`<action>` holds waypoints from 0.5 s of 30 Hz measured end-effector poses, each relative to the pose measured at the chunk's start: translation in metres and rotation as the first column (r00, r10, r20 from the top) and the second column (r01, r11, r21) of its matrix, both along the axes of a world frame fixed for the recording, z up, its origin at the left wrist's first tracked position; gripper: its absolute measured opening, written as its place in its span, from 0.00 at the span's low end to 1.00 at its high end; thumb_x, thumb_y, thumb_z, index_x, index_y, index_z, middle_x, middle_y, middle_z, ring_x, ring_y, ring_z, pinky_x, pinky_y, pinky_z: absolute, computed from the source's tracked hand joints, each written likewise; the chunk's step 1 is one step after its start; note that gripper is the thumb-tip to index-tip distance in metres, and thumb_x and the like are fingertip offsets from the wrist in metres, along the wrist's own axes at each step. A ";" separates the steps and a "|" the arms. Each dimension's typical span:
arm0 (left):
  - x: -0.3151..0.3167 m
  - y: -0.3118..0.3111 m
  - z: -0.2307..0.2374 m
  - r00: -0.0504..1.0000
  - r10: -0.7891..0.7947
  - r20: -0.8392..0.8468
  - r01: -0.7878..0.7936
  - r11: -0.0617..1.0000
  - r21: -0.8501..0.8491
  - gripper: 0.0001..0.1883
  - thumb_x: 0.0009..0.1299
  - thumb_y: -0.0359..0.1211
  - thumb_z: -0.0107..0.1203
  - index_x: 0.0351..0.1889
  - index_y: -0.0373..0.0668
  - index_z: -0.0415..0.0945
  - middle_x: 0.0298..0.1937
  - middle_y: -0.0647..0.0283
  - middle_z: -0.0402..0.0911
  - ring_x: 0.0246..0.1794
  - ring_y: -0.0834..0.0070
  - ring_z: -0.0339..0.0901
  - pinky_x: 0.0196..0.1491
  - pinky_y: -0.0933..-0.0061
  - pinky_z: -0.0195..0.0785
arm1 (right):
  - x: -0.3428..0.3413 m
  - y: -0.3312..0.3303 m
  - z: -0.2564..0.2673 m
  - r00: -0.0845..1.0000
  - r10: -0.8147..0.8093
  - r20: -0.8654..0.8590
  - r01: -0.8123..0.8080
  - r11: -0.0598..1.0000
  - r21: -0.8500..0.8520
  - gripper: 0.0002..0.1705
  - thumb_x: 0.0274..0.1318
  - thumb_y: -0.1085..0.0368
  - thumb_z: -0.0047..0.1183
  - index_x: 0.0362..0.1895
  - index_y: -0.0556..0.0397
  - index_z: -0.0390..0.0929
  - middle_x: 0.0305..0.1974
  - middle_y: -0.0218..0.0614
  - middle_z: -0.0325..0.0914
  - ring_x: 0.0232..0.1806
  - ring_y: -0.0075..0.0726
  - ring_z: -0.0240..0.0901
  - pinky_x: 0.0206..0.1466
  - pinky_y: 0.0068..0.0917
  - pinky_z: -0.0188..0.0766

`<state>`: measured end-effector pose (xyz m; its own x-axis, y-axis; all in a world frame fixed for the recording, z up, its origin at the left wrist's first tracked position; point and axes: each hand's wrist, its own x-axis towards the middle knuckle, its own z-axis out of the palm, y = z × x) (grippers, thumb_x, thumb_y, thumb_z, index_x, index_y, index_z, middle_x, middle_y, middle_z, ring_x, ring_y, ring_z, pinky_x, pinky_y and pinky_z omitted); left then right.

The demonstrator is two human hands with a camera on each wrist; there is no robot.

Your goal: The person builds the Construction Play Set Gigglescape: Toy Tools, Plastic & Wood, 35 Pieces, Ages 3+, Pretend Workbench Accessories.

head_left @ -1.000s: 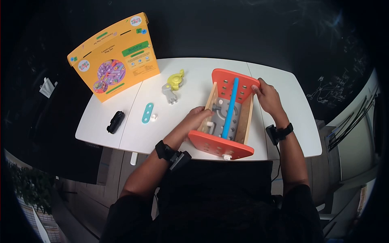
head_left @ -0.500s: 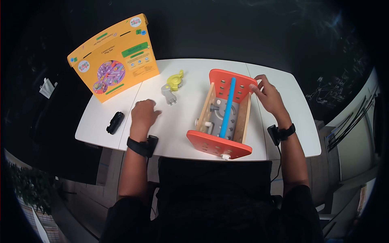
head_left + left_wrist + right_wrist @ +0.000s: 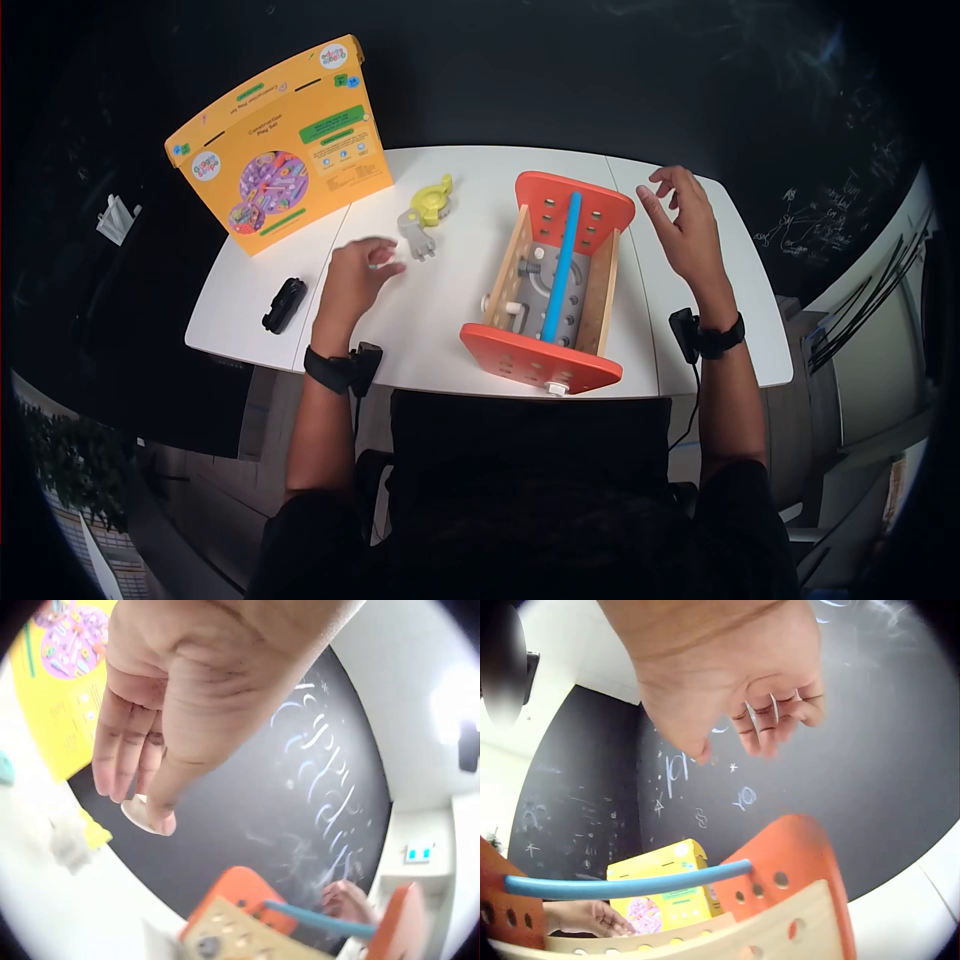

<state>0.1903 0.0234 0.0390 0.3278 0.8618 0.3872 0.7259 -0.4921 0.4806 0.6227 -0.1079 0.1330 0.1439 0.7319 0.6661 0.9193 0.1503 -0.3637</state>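
Between thumb and fingertips my left hand [image 3: 352, 283] [image 3: 187, 697] pinches a small white round piece [image 3: 140, 814]. A toolbox with red end panels [image 3: 540, 358] [image 3: 791, 859], wooden sides and a blue bar [image 3: 563, 268] [image 3: 630, 886] stands to its right. My right hand [image 3: 688, 228] [image 3: 735, 682] is raised beside the far red panel, fingers relaxed, touching nothing. White fittings [image 3: 557, 387] stick out of the near panel and the left side. Part of a teal piece [image 3: 6, 769] shows at the left wrist view's edge; my left hand hides it in the head view.
A yellow box [image 3: 300, 150] stands at the table's back left. In front of it lie a yellow and grey toy [image 3: 428, 207] and, farther left, a black object [image 3: 285, 305]. The white table [image 3: 440, 340] has its front edge near my body.
My left hand has left the toolbox, moved left and picked up the white piece. My right hand has let go of the far red panel and moved slightly right.
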 end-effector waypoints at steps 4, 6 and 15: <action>0.046 -0.041 0.076 0.841 -0.156 0.518 0.339 0.898 -0.279 0.21 0.65 0.26 0.75 0.56 0.33 0.85 0.44 0.57 0.90 0.45 0.74 0.89 0.51 0.75 0.82 | -0.039 -0.019 0.032 0.985 0.171 -0.008 -0.171 0.985 0.014 0.19 0.68 0.52 0.63 0.53 0.51 0.80 0.45 0.37 0.78 0.50 0.38 0.75 0.43 0.36 0.76; 0.064 -0.056 0.100 0.746 -0.193 0.637 0.487 0.812 -0.323 0.22 0.65 0.26 0.75 0.57 0.31 0.84 0.45 0.58 0.90 0.45 0.77 0.89 0.52 0.76 0.82 | -0.056 -0.024 0.039 0.899 0.403 0.174 -0.418 0.907 0.060 0.20 0.64 0.57 0.67 0.56 0.50 0.82 0.49 0.38 0.79 0.55 0.42 0.76 0.48 0.36 0.79; 0.111 -0.078 0.132 0.609 -0.485 0.628 0.747 0.618 -0.247 0.30 0.60 0.27 0.79 0.61 0.33 0.82 0.46 0.58 0.90 0.47 0.77 0.87 0.54 0.74 0.82 | -0.088 -0.037 0.038 0.722 0.690 -0.059 -0.691 0.712 -0.124 0.20 0.54 0.70 0.71 0.53 0.48 0.88 0.52 0.35 0.76 0.57 0.39 0.77 0.56 0.37 0.80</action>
<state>0.3012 -0.0551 0.1713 0.7390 0.6132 0.2790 -0.0547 -0.3581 0.9321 0.5345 -0.1449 0.1712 -0.4313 0.7072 0.5603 0.5756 0.6939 -0.4327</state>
